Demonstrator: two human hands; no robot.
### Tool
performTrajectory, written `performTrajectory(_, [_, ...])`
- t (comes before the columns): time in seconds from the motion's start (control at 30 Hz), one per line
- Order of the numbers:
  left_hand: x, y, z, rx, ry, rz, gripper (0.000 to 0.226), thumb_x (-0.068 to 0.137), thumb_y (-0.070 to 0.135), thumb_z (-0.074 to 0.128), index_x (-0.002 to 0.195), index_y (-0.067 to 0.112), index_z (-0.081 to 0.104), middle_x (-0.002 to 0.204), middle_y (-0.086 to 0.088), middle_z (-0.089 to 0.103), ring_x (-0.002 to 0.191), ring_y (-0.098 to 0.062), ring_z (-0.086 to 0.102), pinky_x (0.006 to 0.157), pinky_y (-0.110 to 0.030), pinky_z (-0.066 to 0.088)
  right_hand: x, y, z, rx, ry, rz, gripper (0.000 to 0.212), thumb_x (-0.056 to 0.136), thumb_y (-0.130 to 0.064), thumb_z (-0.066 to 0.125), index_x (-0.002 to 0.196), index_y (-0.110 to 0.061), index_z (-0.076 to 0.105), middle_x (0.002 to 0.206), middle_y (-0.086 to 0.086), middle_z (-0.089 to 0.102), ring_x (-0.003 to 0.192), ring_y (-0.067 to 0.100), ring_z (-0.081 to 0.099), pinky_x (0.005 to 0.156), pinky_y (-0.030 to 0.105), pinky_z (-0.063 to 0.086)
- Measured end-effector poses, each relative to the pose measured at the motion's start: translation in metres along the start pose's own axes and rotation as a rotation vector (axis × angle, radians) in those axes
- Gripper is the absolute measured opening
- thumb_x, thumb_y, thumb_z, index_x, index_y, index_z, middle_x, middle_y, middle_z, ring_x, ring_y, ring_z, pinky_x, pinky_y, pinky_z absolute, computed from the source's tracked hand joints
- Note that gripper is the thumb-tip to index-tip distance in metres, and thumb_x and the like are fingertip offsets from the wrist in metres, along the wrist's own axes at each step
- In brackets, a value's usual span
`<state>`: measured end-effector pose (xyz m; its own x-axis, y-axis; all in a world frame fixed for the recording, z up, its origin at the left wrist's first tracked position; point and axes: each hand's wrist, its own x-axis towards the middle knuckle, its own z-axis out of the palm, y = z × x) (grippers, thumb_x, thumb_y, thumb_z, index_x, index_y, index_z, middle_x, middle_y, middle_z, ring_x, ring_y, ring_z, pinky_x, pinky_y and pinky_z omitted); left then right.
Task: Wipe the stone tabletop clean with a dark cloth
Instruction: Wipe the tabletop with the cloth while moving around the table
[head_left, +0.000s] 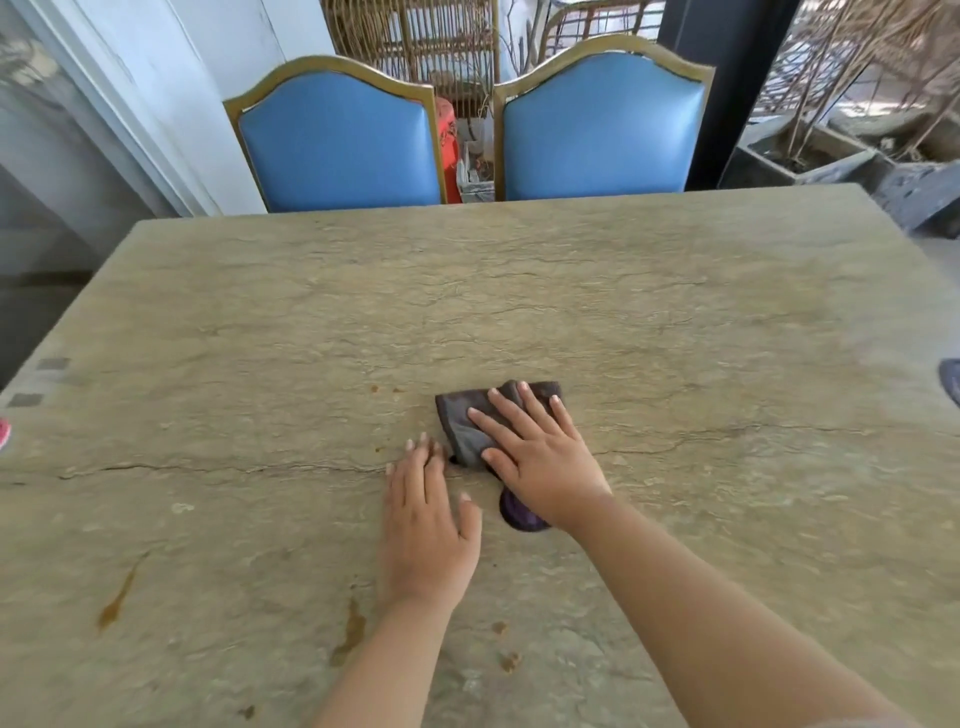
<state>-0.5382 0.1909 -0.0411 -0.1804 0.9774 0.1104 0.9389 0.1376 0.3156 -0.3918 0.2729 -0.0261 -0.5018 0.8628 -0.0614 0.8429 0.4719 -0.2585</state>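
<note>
Right hand (540, 457) flat, fingers straight and spread, pressing down on the dark cloth (467, 421), folded and lying near the middle of the stone tabletop (519, 291). Left hand (428, 525) just beside it, open, palm down on the stone, fingertips close to the cloth's left edge. Brown stains (117, 603) on the near-left part of the slab, smaller spots (509, 660) nearer the forearms. Two blue chairs (337, 145) with gold frames tucked in at the far edge.
</note>
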Motion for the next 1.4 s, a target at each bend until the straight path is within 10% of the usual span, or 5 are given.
performTrajectory(0.27, [-0.001,0.003,-0.002,-0.015,-0.029,0.008,0.074,0.086,0.042,0.011,0.148,0.006,0.033,0.16,-0.006,0.021,0.149,-0.017,0.011,0.123,-0.037,0.005,0.043,0.025,-0.012,0.075,0.118,0.582,0.054,0.099,-0.048,0.014,0.151,-0.038,0.009,0.161,-0.009,0.0,0.147,0.02,-0.014,0.117,0.045,-0.012])
performTrajectory(0.6, [-0.006,0.002,-0.012,-0.516,0.316,-0.116,0.031,0.09,0.018,0.036,0.114,0.004,0.049,0.14,-0.016,0.04,0.128,-0.028,0.042,0.106,-0.026,0.036,-0.014,-0.007,-0.027,0.974,0.034,0.249,0.041,0.1,-0.018,0.042,0.134,-0.04,0.051,0.153,-0.022,0.026,0.142,-0.001,0.005,0.115,0.025,0.013])
performTrajectory(0.87, [0.035,0.037,0.0,0.124,-0.138,0.264,0.07,0.093,0.057,0.016,0.153,0.022,0.024,0.163,-0.007,0.011,0.151,-0.023,0.004,0.122,-0.043,-0.001,-0.031,0.006,-0.007,0.574,0.327,0.469,0.062,0.087,0.012,0.036,0.139,-0.02,0.047,0.153,-0.009,0.031,0.145,0.007,0.013,0.118,0.027,0.015])
performTrajectory(1.2, [0.089,-0.031,-0.026,0.227,-0.263,-0.392,0.068,0.092,0.067,0.021,0.152,0.044,0.0,0.163,-0.001,-0.014,0.145,-0.042,-0.019,0.115,-0.063,-0.006,-0.026,0.0,-0.003,0.306,0.327,0.444,0.058,0.089,0.006,0.035,0.141,-0.018,0.041,0.154,-0.003,0.03,0.146,0.011,0.011,0.119,0.024,0.0])
performTrajectory(1.4, [0.054,-0.033,-0.029,0.199,-0.246,0.071,0.062,0.091,0.069,0.028,0.148,0.053,0.009,0.163,0.013,-0.006,0.149,-0.029,-0.015,0.118,-0.057,-0.005,0.01,-0.062,0.01,0.493,0.379,0.529,0.044,0.094,-0.001,0.036,0.133,-0.014,0.053,0.151,0.005,0.034,0.147,0.025,0.01,0.121,0.036,0.005])
